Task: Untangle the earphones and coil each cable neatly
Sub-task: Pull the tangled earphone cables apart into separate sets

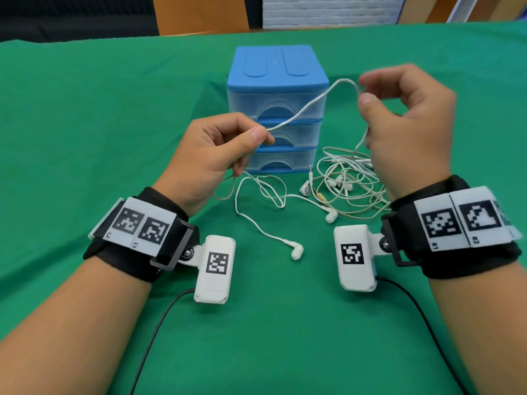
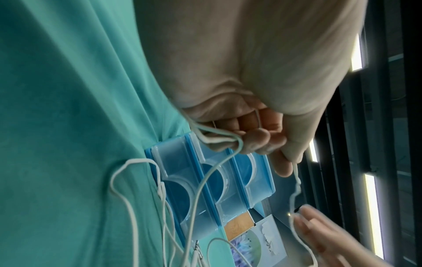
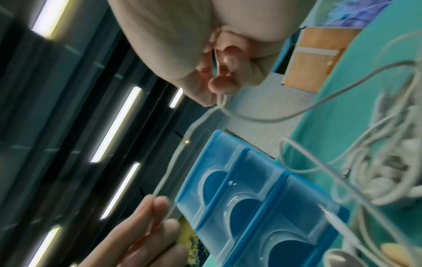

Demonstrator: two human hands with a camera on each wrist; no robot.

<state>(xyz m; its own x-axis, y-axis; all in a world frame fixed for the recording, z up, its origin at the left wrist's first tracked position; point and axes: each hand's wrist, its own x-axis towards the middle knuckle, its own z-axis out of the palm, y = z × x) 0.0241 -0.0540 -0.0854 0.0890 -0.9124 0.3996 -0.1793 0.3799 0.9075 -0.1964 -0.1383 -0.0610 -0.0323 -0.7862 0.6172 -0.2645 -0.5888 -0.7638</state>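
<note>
White cable [image 1: 308, 105] pinched between raised hands [image 1: 211, 155].

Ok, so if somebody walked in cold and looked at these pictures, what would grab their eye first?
Probably the white cable stretched in the air between the left hand and the raised right hand, each pinching it. Behind it stands a blue three-drawer box on the green cloth. To the box's right lies a tangled heap of white earphones.
</note>
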